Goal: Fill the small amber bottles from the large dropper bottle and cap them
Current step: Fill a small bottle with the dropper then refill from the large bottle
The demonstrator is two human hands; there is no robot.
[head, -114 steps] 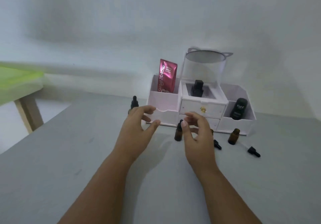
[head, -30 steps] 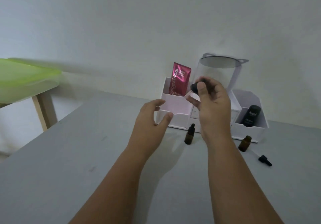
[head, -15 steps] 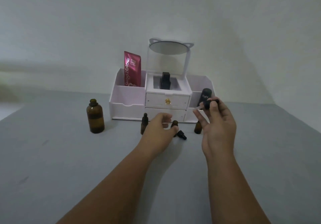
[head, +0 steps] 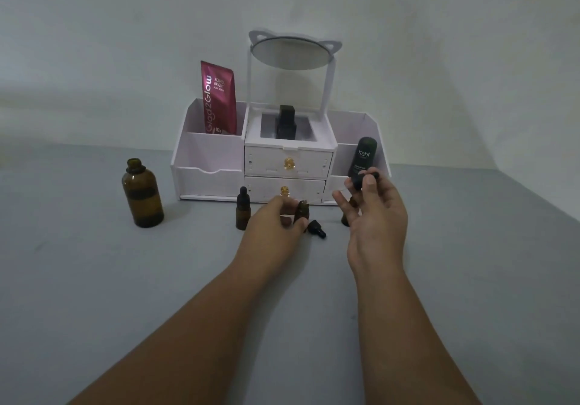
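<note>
Your left hand (head: 276, 221) grips the small bottle (head: 302, 211) at frame centre. Your right hand (head: 375, 216) pinches the dropper (head: 361, 180), its other fingers loose. Hold the bottle upright and bring the dropper straight over its mouth.

The large bottle (head: 142, 194) stands open at left; right of it stand a capped small bottle (head: 242, 209), an open small bottle (head: 302, 211) and a half-hidden third bottle (head: 345, 218), perhaps uncapped.

Glossy amber glass large bottle (head: 142, 195), matt grey tabletop (head: 94, 279), shiny foil sachet (head: 218, 100), white plastic organizer (head: 207, 166)
</note>
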